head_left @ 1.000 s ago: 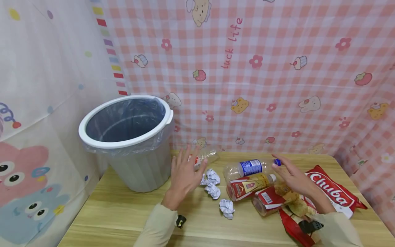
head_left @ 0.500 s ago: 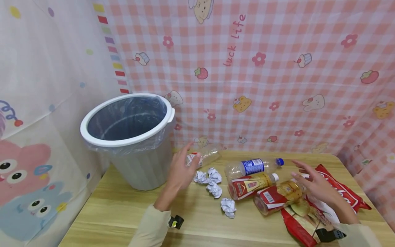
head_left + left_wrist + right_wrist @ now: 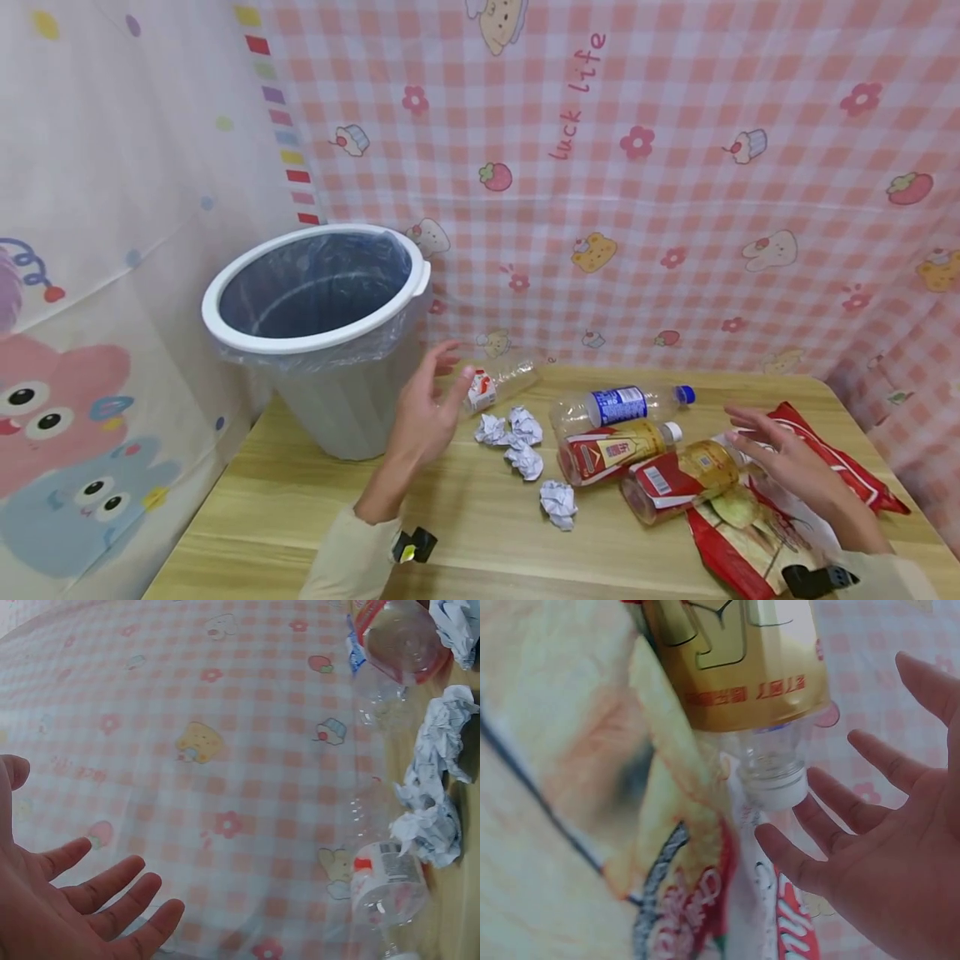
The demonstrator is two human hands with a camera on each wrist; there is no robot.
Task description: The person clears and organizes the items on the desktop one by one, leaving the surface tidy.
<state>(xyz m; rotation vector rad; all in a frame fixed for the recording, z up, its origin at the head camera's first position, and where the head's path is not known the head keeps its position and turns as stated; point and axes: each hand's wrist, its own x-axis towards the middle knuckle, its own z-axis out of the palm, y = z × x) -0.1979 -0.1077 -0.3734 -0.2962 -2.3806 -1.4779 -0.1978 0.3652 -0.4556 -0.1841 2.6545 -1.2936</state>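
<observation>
My left hand (image 3: 423, 421) hovers over the table just right of the bin, fingers spread and holding nothing. Closest to it is a clear plastic bottle (image 3: 501, 382) with a white and red label, lying down. Several crumpled paper balls (image 3: 524, 459) lie to its right. My right hand (image 3: 791, 467) is held above the red Chuba chip bag (image 3: 847, 462), partly hiding it. In the right wrist view its fingers (image 3: 855, 814) are loosely extended near the white cap of a gold-labelled bottle (image 3: 742, 667); whether they touch is unclear.
A grey bin with a white rim (image 3: 315, 340) and a clear liner stands at the left. Mid-table lie a blue-labelled bottle (image 3: 619, 406) and a red-and-gold-labelled bottle (image 3: 611, 450). A second chip bag (image 3: 738, 533) lies near the front right. Patterned cloth (image 3: 525, 208) hangs behind.
Both hands have moved apart: the left drew back leftward and toward me, the right went rightward and down from the blue bottle cap. The bottles, papers and bags have stayed put.
</observation>
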